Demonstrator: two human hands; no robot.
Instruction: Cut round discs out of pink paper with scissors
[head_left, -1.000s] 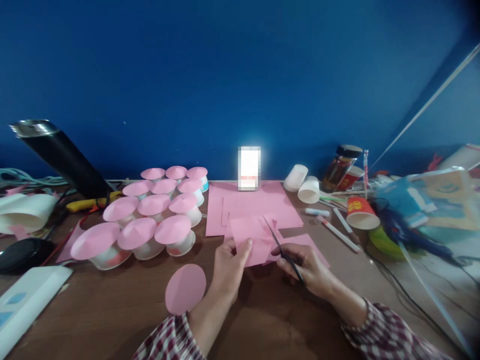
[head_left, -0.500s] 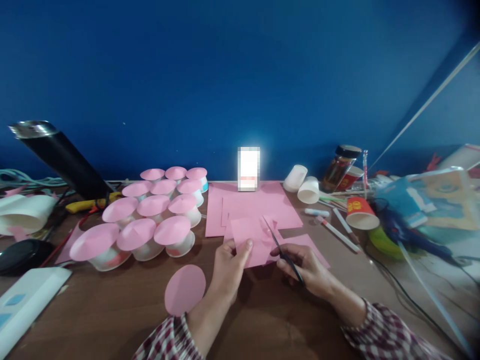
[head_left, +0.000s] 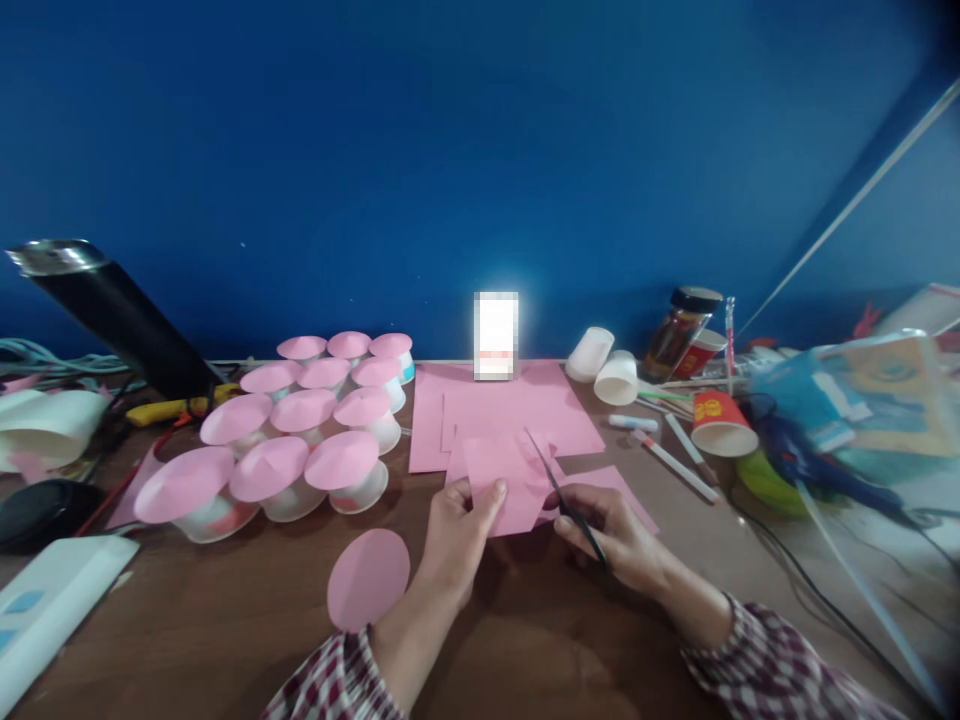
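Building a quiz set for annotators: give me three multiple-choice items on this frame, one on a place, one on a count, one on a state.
1. Where does the loose pink paper circle lie?
A. on the table left of the left hand
B. on a cup
C. under the jar

2. How many pink-capped cups stand in the cluster?
A. six
B. twelve
C. twenty

3. What is the right hand doing?
A. lying flat and empty
B. holding scissors at the pink sheet
C. lifting a pen

Key: 1 A, the circle rests on bare wood beside the left wrist; 2 B, four rows of three; 3 B, the blades meet the sheet that the left hand's grip pinches.
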